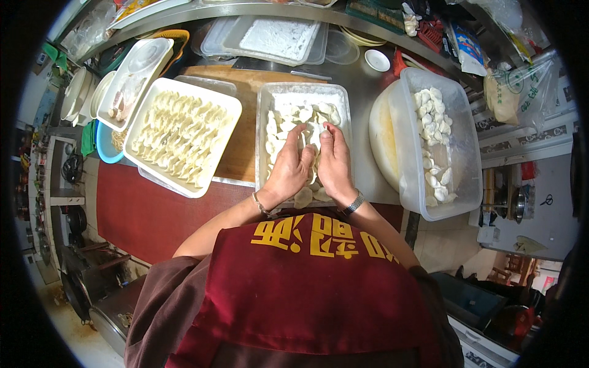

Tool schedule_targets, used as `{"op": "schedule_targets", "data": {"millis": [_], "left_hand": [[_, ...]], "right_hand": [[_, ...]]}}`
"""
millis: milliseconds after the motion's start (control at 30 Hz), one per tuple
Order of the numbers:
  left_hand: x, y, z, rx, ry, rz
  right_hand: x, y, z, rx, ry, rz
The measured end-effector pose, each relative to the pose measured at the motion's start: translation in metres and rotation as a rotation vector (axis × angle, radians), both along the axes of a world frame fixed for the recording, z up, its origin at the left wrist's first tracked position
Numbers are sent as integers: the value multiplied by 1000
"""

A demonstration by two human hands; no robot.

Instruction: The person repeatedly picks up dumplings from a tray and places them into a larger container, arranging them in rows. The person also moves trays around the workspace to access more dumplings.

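Both hands are over a floured rectangular tray (343,94) of pale dumplings (276,122). My left hand (291,161), with a bracelet at the wrist, curves inward on the left side. Facing it, my right hand (333,158) has a metal-banded watch at the wrist. Whitish dumplings show between the two palms; whether either hand grips one cannot be told. Flat round dough pieces (303,197) lie at the tray's near end. To the left, a white tray (235,108) holds close rows of dumplings. A deep clear plastic bin (467,152) on the right holds more dumplings.
Under the trays lies a wooden board (244,119). A blue bowl (105,143) and a long white container (122,87) stand at the far left. Stacked plastic lids (280,39) and a small white dish (377,60) sit beneath a steel shelf edge (257,10). A large round tub (384,133) touches the bin.
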State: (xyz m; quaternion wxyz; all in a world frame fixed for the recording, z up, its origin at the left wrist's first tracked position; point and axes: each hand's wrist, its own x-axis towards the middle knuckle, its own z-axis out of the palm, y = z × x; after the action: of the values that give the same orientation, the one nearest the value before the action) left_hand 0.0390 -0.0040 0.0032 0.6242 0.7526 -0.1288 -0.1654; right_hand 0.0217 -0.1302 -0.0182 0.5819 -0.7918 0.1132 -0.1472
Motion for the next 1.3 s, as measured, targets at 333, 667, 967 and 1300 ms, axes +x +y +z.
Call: {"op": "schedule_targets", "data": {"millis": [333, 667, 967, 1300], "left_hand": [[11, -1, -5, -26, 99, -24], [35, 28, 16, -378, -66, 247], [24, 60, -54, 477, -461, 246], [-11, 79, -106, 374, -219, 374]], "right_hand": [[1, -4, 3, 274, 85, 66], [-26, -50, 0, 454, 174, -177], [-48, -75, -41, 92, 182, -308], [-68, -63, -32, -420, 174, -82]]}}
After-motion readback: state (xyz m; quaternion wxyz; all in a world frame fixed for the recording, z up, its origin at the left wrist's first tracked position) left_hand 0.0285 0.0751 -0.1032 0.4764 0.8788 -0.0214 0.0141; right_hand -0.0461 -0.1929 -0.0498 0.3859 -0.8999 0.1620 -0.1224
